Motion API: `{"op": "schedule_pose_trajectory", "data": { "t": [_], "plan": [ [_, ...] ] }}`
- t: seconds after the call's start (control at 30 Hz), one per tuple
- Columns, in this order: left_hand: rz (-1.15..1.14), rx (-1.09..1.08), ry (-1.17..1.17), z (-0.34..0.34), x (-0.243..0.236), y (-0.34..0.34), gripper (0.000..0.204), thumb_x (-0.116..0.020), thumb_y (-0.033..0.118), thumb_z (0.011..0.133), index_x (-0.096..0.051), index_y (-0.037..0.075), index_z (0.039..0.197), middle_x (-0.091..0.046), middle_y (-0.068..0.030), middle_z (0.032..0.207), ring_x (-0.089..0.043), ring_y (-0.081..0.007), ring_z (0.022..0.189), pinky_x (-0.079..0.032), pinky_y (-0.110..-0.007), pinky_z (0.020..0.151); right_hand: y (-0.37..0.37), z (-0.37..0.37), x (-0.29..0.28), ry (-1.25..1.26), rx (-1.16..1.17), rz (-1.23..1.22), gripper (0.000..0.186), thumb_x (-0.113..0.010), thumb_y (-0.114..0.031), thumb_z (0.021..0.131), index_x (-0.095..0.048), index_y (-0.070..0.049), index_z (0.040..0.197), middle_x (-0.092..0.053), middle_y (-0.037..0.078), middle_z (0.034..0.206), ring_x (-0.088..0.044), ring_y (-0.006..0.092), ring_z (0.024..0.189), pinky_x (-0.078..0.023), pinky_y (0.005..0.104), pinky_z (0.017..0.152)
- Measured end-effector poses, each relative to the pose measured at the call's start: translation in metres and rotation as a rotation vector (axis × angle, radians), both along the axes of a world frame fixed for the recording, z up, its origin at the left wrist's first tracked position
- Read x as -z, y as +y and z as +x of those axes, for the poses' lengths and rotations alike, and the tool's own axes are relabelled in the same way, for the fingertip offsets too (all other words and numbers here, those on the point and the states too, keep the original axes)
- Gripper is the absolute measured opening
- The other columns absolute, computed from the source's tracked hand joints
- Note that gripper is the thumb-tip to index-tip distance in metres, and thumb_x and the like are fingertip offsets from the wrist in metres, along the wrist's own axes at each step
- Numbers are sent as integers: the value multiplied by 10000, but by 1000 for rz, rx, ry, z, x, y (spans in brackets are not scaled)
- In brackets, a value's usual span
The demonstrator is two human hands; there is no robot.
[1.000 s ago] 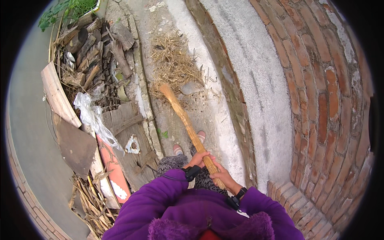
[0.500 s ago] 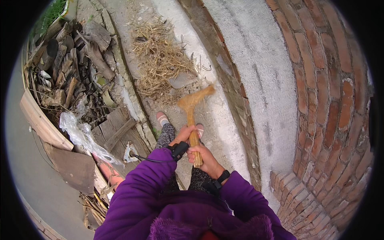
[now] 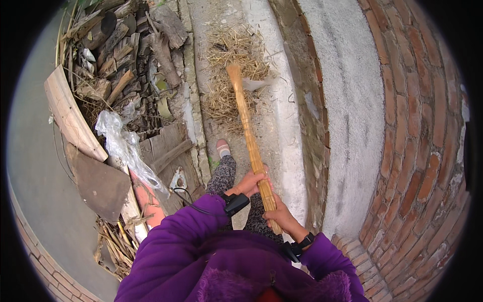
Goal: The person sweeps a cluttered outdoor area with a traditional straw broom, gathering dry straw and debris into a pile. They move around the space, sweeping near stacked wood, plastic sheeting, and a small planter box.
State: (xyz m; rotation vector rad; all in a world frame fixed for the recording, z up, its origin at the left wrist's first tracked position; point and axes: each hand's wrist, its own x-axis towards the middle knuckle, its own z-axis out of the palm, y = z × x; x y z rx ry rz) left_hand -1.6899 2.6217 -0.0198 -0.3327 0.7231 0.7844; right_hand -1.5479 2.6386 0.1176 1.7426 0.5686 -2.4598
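A straw broom (image 3: 246, 118) stretches away from me, its bundled handle low and its brush end over the loose straw (image 3: 239, 45) on the ground. My left hand (image 3: 250, 184) is closed around the handle. Nearer to me, my right hand (image 3: 284, 214) grips the handle close to its butt end. A pale, thin, flat piece (image 3: 257, 83) lies in the straw beside the brush end, partly behind the broom. I cannot tell whether the brush touches the straw.
Broken firewood (image 3: 118, 55) is heaped at the left, with clear plastic sheeting (image 3: 123, 143) and boards (image 3: 75, 113) nearer to me. A low concrete curb (image 3: 193, 100) borders the path. A whitish ledge (image 3: 347, 100) and a brick wall (image 3: 417, 126) rise on the right.
The broom has swung from pointing sideways to pointing straight ahead, its brush end now farther out over the straw. Both hands keep their hold. The view has shifted, so the surroundings sit farther right.
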Motion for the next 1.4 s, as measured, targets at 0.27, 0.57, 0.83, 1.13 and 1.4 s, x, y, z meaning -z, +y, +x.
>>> {"op": "schedule_pose_trajectory", "data": {
  "t": [0.27, 0.57, 0.83, 1.13, 1.4],
  "plan": [
    [-374, -183, -95, 26, 66, -55, 211, -537, 165, 907, -466, 2, 1022, -573, -120, 896, -618, -238, 842, -523, -398, 783, 44, -4, 47, -67, -252, -182, 791, -637, 50, 684, -294, -68, 1387, -553, 83, 774, -536, 158, 485, -452, 278, 427],
    [-222, -177, -23, 2, 126, 69, 150, -581, 175, 875, -486, 59, 878, -533, -45, 754, -567, -193, 689, -505, -389, 642, 124, -44, 69, -208, -104, 23, 812, -648, 52, 667, -309, -72, 1395, -578, 75, 770, -519, 144, 436, -414, 265, 386],
    [120, -130, 265, -70, 100, 149, 277, -618, 168, 853, -425, 31, 998, -537, -63, 783, -594, -177, 764, -537, -355, 653, 136, -99, 77, -39, 48, 297, 826, -569, 61, 709, -237, -121, 1442, -571, 96, 830, -505, 141, 450, -420, 245, 405],
    [162, -33, 774, -177, 64, 87, 656, -621, 255, 864, -264, 68, 1382, -438, -142, 1144, -598, -204, 836, -540, -340, 678, 88, -87, 39, 50, 16, 157, 842, -574, 50, 696, -211, -96, 1441, -549, 79, 800, -497, 127, 481, -419, 233, 431],
    [-318, -21, 2215, -432, 66, -51, 557, -579, 59, 766, -413, 69, 1298, -394, -189, 1265, -413, -356, 1176, -367, -377, 981, 11, -31, 31, -66, -21, -14, 800, -591, 78, 690, -277, -78, 1408, -558, 94, 773, -516, 156, 479, -435, 268, 426]
  ]
}}
